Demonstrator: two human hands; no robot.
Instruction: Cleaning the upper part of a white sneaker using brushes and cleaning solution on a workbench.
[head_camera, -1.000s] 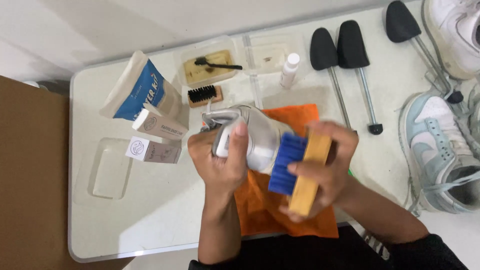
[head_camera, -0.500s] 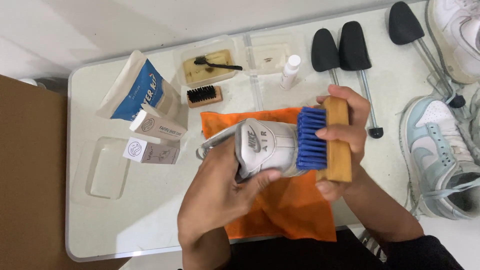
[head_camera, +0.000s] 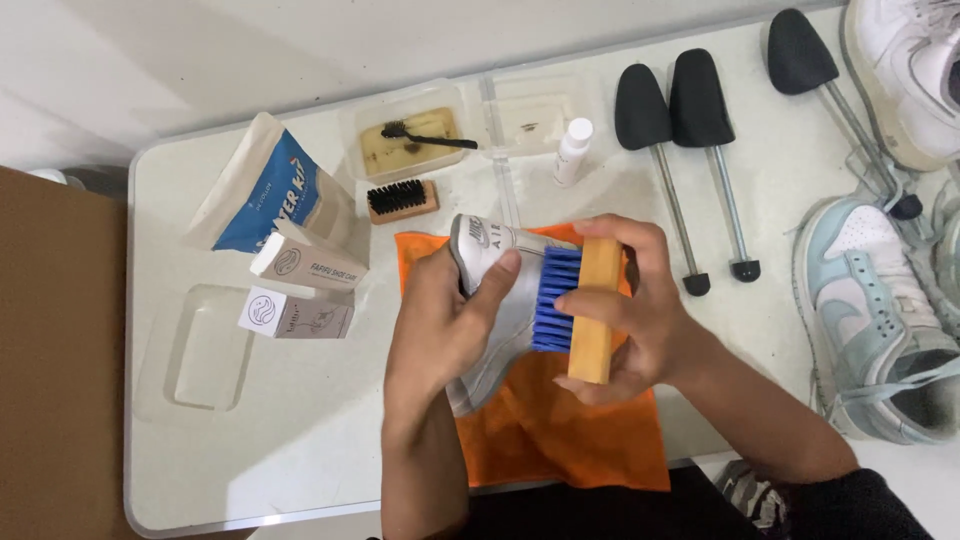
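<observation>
The left hand (head_camera: 445, 320) wraps its fingers (head_camera: 495, 275) closed around a grey and white sneaker (head_camera: 490, 300), holding it over an orange cloth (head_camera: 560, 430) that lies spread on the white table (head_camera: 300, 440) near its front edge; the thumb presses on the shoe's upper, close to the heel end that points away from the person. The right hand (head_camera: 630, 310) grips a wooden brush (head_camera: 592, 310) by its pale block, fingers curled over the top and thumb underneath, and the blue bristles (head_camera: 555, 300) press sideways against the sneaker's side. Just beyond the cloth a small brush with black bristles (head_camera: 400, 198) lies on the table, and behind it stand two shallow clear trays, one (head_camera: 410, 140) holding yellowish liquid with a thin black brush resting in it, the other (head_camera: 530, 105) nearly bare. A small white bottle (head_camera: 573, 150) lies beside the second tray. To the left sit a blue and white pouch (head_camera: 265, 190), two small white boxes (head_camera: 305, 265), and a clear plastic lid (head_camera: 200, 355). To the right three black shoe trees (head_camera: 670, 110) on metal rods lie on the table, well apart from the hands, and a pale blue and white sneaker (head_camera: 880, 320) rests at the right edge, with another white shoe (head_camera: 910, 70) at the far corner
</observation>
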